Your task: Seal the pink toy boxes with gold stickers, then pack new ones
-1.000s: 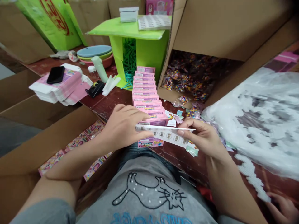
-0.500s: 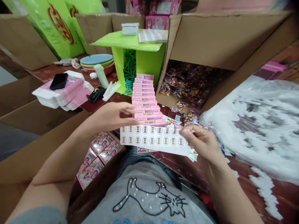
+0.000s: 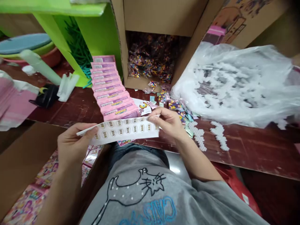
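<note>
A white sticker sheet [image 3: 122,131] with rows of small round gold stickers is stretched between both my hands, just above the table's front edge. My left hand [image 3: 71,145] pinches its left end between thumb and fingers. My right hand [image 3: 167,123] pinches its right end. Right behind the sheet a row of overlapping pink boxes [image 3: 110,90] runs away from me across the dark red table [image 3: 246,150].
An open cardboard box [image 3: 150,59] of colourful small packets stands behind the row, a green stand [image 3: 93,34] to its left. A clear plastic bag [image 3: 236,84] of white pieces lies right. A carton of pink packs [image 3: 25,200] sits low left, a black tape dispenser [image 3: 47,95] further back.
The view has swung right and down. My left hand has moved from the sheet's upper edge to pinch its left end, and the sheet is now held out flat between both hands.
</note>
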`<state>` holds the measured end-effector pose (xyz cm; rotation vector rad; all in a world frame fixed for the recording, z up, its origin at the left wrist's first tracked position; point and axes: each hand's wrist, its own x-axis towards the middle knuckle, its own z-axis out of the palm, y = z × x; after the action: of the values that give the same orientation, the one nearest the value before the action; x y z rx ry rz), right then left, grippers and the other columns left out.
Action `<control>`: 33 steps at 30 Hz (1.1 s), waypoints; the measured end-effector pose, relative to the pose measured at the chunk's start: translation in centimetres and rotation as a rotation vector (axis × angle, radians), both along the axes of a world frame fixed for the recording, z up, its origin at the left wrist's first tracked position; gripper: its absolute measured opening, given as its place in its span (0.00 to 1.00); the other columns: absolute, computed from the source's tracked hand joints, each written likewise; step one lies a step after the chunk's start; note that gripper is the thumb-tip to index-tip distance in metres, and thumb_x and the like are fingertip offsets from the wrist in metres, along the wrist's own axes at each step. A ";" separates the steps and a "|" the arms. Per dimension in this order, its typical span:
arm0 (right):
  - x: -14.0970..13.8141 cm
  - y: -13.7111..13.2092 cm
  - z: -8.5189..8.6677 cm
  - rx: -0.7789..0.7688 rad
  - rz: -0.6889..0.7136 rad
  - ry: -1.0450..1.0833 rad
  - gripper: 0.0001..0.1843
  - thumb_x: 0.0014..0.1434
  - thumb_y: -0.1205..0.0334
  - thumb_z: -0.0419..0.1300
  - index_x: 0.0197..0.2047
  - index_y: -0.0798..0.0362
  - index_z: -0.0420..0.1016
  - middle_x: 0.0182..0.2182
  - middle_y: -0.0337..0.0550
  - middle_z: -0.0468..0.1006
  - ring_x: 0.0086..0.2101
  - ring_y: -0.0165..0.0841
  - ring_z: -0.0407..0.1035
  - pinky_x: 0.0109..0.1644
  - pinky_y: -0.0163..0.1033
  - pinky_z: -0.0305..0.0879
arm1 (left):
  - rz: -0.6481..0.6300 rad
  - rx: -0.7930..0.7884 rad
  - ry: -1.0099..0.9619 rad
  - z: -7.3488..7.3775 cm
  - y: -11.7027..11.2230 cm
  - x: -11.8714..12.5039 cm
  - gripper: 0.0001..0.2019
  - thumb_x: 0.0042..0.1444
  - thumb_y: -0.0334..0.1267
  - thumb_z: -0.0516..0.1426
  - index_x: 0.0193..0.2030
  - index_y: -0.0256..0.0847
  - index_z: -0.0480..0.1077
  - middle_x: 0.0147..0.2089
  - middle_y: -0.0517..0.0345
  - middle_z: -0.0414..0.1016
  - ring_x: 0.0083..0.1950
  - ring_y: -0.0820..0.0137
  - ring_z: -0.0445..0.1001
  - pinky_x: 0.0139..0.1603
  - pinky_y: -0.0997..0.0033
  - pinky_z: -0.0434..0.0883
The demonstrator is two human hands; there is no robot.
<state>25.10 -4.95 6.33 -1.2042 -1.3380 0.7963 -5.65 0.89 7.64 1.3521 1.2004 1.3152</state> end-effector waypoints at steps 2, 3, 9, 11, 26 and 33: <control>-0.1 -0.3 -0.3 -0.029 -0.046 -0.041 0.19 0.64 0.42 0.70 0.35 0.51 0.83 0.32 0.41 0.83 0.32 0.32 0.74 0.39 0.39 0.71 | 0.012 -0.035 0.015 -0.4 0.3 -0.2 0.07 0.56 0.40 0.74 0.33 0.43 0.83 0.29 0.65 0.81 0.28 0.75 0.73 0.27 0.78 0.72; 0.1 -0.4 -0.3 -0.039 -0.056 -0.054 0.20 0.64 0.42 0.69 0.35 0.51 0.83 0.31 0.41 0.83 0.32 0.32 0.73 0.39 0.39 0.71 | 0.033 -0.052 0.012 -0.6 0.4 -0.3 0.08 0.54 0.41 0.74 0.32 0.41 0.83 0.28 0.64 0.80 0.27 0.75 0.73 0.27 0.78 0.72; 3.2 0.3 1.9 -0.069 0.100 -0.177 0.27 0.71 0.34 0.61 0.52 0.47 0.86 0.38 0.45 0.86 0.32 0.33 0.75 0.36 0.40 0.73 | 0.145 -0.072 0.029 -1.4 1.0 -1.1 0.16 0.44 0.48 0.75 0.30 0.38 0.81 0.28 0.58 0.81 0.27 0.69 0.76 0.26 0.74 0.75; 3.8 0.7 3.2 -0.027 0.213 -0.288 0.23 0.72 0.37 0.62 0.50 0.47 0.86 0.40 0.46 0.86 0.36 0.35 0.78 0.40 0.42 0.75 | 0.148 -0.089 0.047 -1.5 0.6 -1.5 0.17 0.44 0.49 0.75 0.31 0.38 0.81 0.28 0.57 0.81 0.27 0.68 0.77 0.26 0.74 0.75; -2.1 8.0 2.8 0.246 0.428 -0.674 0.08 0.74 0.56 0.63 0.44 0.48 0.81 0.46 0.44 0.86 0.49 0.40 0.79 0.54 0.47 0.68 | -0.004 -0.288 0.086 -2.6 -2.0 -3.8 0.15 0.43 0.48 0.73 0.24 0.40 0.77 0.23 0.56 0.78 0.21 0.69 0.72 0.21 0.73 0.69; -2.3 8.3 1.4 0.330 0.243 -0.897 0.09 0.75 0.53 0.63 0.50 0.45 0.84 0.45 0.46 0.81 0.45 0.41 0.73 0.52 0.48 0.60 | 0.060 -0.353 -0.008 -3.4 -0.5 -2.9 0.16 0.38 0.48 0.73 0.25 0.39 0.79 0.24 0.55 0.79 0.23 0.68 0.74 0.23 0.73 0.72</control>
<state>22.77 3.35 7.70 -1.1772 -2.2719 0.1395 -8.55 0.37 4.23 1.0626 1.4008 1.0843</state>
